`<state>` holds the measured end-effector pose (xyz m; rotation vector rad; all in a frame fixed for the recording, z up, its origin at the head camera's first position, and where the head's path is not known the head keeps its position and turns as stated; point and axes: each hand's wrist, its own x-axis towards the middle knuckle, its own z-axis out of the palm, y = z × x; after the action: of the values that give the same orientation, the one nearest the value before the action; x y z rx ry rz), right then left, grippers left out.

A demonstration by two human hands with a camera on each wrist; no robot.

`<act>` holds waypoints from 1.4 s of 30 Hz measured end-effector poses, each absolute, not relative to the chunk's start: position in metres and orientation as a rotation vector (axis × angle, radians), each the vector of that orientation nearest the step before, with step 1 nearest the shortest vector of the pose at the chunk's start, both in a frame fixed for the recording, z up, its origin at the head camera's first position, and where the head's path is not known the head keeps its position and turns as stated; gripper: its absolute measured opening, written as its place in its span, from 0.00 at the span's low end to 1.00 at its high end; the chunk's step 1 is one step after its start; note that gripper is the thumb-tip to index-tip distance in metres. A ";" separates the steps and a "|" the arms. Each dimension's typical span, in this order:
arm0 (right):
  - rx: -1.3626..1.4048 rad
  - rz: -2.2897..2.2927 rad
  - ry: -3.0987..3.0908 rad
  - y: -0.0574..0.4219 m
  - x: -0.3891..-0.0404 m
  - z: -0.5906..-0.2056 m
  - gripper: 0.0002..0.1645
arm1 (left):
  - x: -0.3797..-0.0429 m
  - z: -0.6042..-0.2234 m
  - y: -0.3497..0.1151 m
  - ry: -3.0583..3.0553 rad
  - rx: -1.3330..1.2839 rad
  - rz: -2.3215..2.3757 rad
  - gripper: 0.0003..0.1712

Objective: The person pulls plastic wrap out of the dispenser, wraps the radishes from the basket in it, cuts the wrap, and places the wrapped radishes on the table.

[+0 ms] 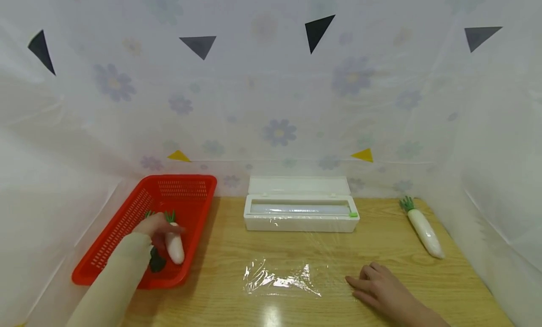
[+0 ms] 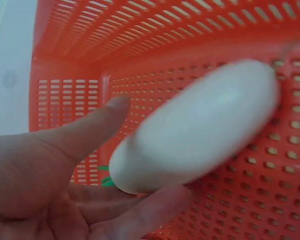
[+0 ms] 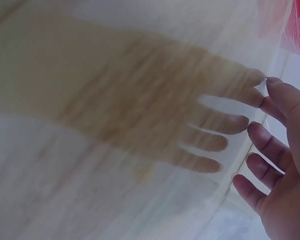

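My left hand (image 1: 156, 226) is down inside the red basket (image 1: 213, 195), beside a white radish (image 1: 174, 247) with green leaves. In the left wrist view the thumb and fingers (image 2: 155, 210) are spread around the radish's leafy end, the thumb standing off from it. Another tuft of green leaves (image 1: 149, 214) shows behind that hand. My right hand (image 1: 383, 289) rests low over the table on the right, fingers loosely bent with nothing in them. Its fingertips meet their reflection in the right wrist view. Clear plastic wrap (image 1: 279, 280) lies on the table to its left.
An open white cling-film box (image 1: 300, 224) with a roll inside stands at the back middle. A second white radish (image 1: 425, 233) lies on the wooden table (image 1: 228, 251) at the far right. Flower-patterned curtains (image 1: 275, 96) enclose the back and both sides.
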<state>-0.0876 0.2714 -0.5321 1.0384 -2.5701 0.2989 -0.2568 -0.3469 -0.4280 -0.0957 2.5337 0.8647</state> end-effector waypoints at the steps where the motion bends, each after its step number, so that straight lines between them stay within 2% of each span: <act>1: 1.038 0.300 -2.570 0.272 -0.088 -0.532 0.20 | -0.255 -0.429 -0.346 2.519 -0.096 0.877 0.24; 7: 1.034 0.306 -2.576 0.272 -0.087 -0.530 0.19 | -0.255 -0.433 -0.344 2.486 -0.081 0.974 0.21; 13: 1.041 0.307 -2.569 0.271 -0.088 -0.532 0.20 | -0.267 -0.432 -0.346 2.629 -0.009 0.905 0.30; 16: 1.047 0.308 -2.562 0.271 -0.088 -0.533 0.20 | -0.270 -0.430 -0.345 2.711 0.028 0.857 0.30; 25: 1.053 0.297 -2.575 0.273 -0.090 -0.533 0.20 | -0.267 -0.409 -0.325 2.792 0.048 1.026 0.43; 35: 1.054 0.298 -2.559 0.274 -0.092 -0.532 0.21 | -0.250 -0.374 -0.283 2.883 0.169 1.160 0.42; 42: 1.042 0.287 -2.550 0.274 -0.092 -0.533 0.21 | -0.233 -0.363 -0.252 2.918 0.294 1.139 0.40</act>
<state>-0.0920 0.2738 -0.5326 1.0422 -2.5499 0.2867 -0.2327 -0.2523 -0.3627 0.2941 2.9178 1.1391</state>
